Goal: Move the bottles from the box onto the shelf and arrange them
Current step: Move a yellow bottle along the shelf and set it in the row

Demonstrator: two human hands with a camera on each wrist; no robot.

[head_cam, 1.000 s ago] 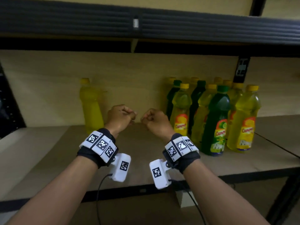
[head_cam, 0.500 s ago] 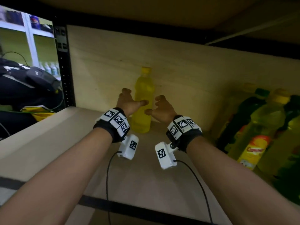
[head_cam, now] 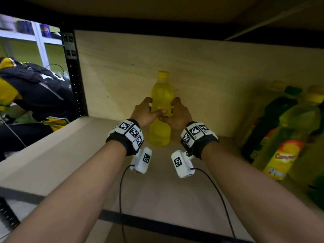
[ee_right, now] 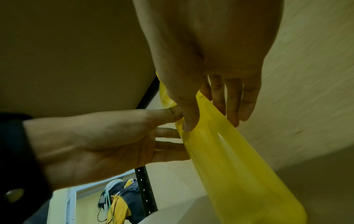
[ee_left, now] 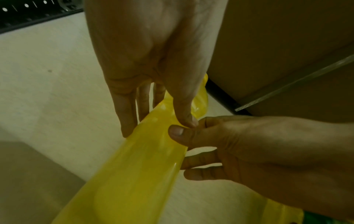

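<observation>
A plain yellow bottle with a yellow cap stands upright on the shelf board, close to the back panel. My left hand grips its middle from the left, and my right hand grips it from the right, thumbs meeting in front. In the left wrist view my left hand has its fingers behind the bottle and its thumb in front. In the right wrist view my right hand wraps the bottle the same way.
A cluster of yellow and green labelled bottles stands at the right of the shelf. A black perforated upright bounds the shelf on the left. Beyond it a person in black and yellow bends over. The upper shelf hangs low overhead.
Both hands went from fists at mid-shelf to the lone yellow bottle on the left, opened beside it, and now hold it. The head view turned left and closer.
</observation>
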